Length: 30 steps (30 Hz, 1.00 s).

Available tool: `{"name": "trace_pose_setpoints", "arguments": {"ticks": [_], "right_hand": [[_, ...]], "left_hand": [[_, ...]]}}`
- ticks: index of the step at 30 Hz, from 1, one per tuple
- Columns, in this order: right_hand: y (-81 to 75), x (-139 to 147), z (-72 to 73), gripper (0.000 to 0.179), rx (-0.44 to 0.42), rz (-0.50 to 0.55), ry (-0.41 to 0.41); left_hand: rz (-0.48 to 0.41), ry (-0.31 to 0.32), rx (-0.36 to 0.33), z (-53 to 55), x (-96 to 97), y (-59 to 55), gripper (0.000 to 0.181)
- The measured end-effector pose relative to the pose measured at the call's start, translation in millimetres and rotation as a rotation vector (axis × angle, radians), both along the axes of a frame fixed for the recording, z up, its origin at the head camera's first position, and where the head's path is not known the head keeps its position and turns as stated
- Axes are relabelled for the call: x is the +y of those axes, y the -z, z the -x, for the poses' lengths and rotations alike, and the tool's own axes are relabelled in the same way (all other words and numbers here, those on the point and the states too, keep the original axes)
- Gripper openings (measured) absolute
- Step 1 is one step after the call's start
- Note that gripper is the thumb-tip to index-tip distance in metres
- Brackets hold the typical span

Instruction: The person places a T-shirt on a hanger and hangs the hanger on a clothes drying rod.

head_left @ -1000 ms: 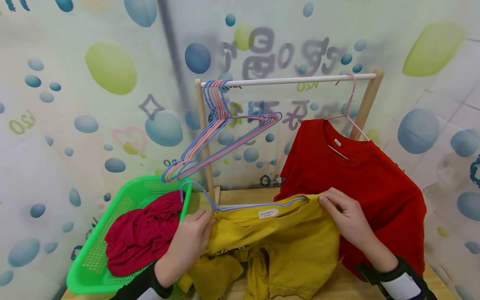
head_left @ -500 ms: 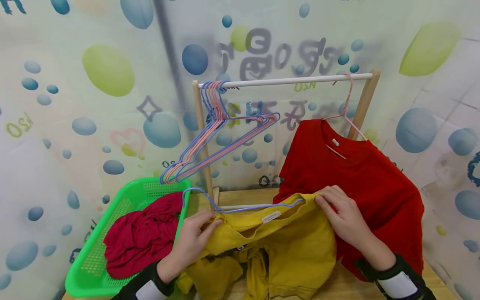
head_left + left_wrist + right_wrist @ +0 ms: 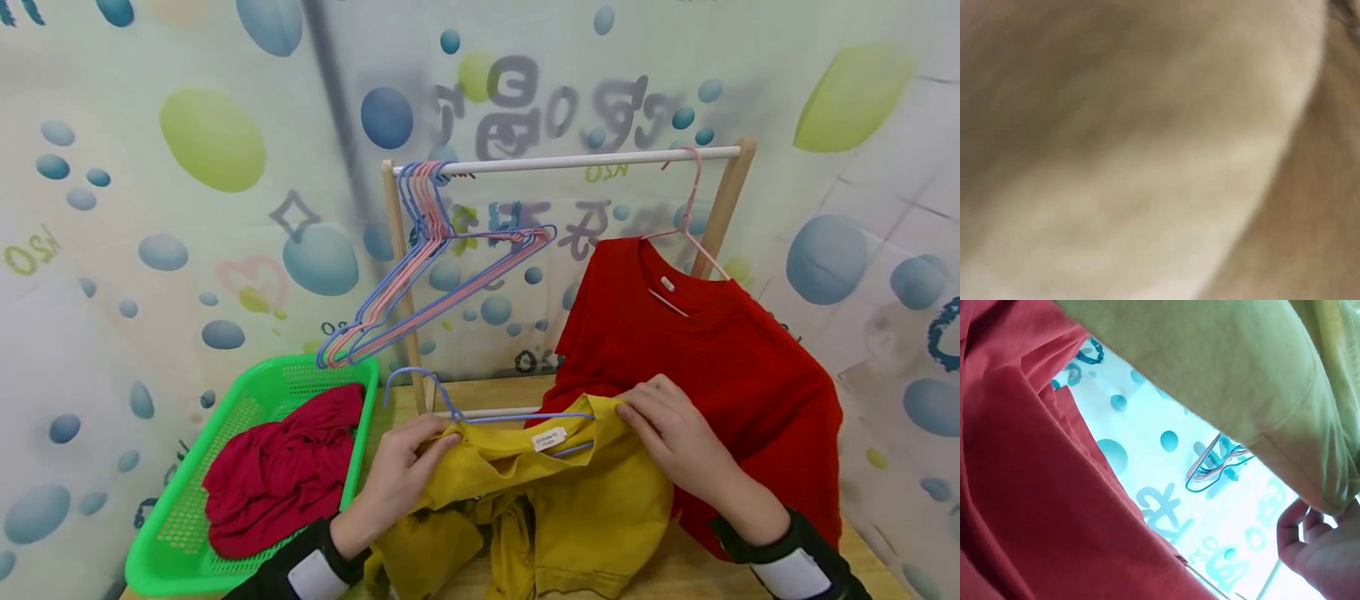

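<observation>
A yellow T-shirt (image 3: 600, 517) hangs between both hands, its neckline with a white label turned up. Inside that neckline runs a blue hanger (image 3: 517, 416), with its hook sticking up at the left. My left hand (image 3: 401, 467) pinches the shirt's left shoulder near the hanger's neck. At the opposite shoulder my right hand (image 3: 678, 442) pinches the yellow cloth between thumb and fingers. The right wrist view has the right hand (image 3: 1325, 547) holding a gathered corner of the shirt. In the left wrist view blurred pale cloth (image 3: 1116, 156) fills most of the picture.
A red T-shirt (image 3: 675, 358) on a pink hanger (image 3: 693, 200) hangs at the right of a rack's white rail (image 3: 562, 162). Several blue and pink hangers (image 3: 431, 267) crowd its left end. A green basket (image 3: 168, 525) holds crumpled dark red cloth (image 3: 288, 475).
The left hand has moved right and inward with its shoulder of the yellow T-shirt. The hanger's hook has shifted right, and the neckline gapes wider, baring more of the blue hanger.
</observation>
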State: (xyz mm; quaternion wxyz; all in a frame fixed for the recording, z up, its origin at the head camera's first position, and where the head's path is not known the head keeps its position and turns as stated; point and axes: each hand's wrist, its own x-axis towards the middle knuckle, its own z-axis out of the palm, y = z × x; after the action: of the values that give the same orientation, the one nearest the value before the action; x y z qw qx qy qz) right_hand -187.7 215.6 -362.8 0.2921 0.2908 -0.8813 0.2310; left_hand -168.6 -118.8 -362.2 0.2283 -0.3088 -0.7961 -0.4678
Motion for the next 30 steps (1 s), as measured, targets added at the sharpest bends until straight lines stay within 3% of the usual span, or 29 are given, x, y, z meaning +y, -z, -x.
{"name": "trace_pose_setpoints", "arguments": {"ticks": [4,14,22,30], "right_hand": [[0.1,-2.3,-0.5,0.012,0.012,-0.021,-0.001],[3.5,-13.5,-1.0,0.008,0.058,-0.051,0.011],[6.0,-21.7,-3.4,0.005,0.114,-0.107,0.03],[5.9,-30.3,-6.5,0.005,0.13,-0.116,0.05]], "left_hand": [[-0.005,0.002,-0.036,1.1,1.4,0.2,0.011],[-0.005,0.02,-0.088,13.8,-2.7,23.6,0.011],[-0.024,0.028,-0.096,14.0,-2.1,25.6,0.015],[-0.046,0.017,-0.057,12.7,1.2,24.4,0.011]]}}
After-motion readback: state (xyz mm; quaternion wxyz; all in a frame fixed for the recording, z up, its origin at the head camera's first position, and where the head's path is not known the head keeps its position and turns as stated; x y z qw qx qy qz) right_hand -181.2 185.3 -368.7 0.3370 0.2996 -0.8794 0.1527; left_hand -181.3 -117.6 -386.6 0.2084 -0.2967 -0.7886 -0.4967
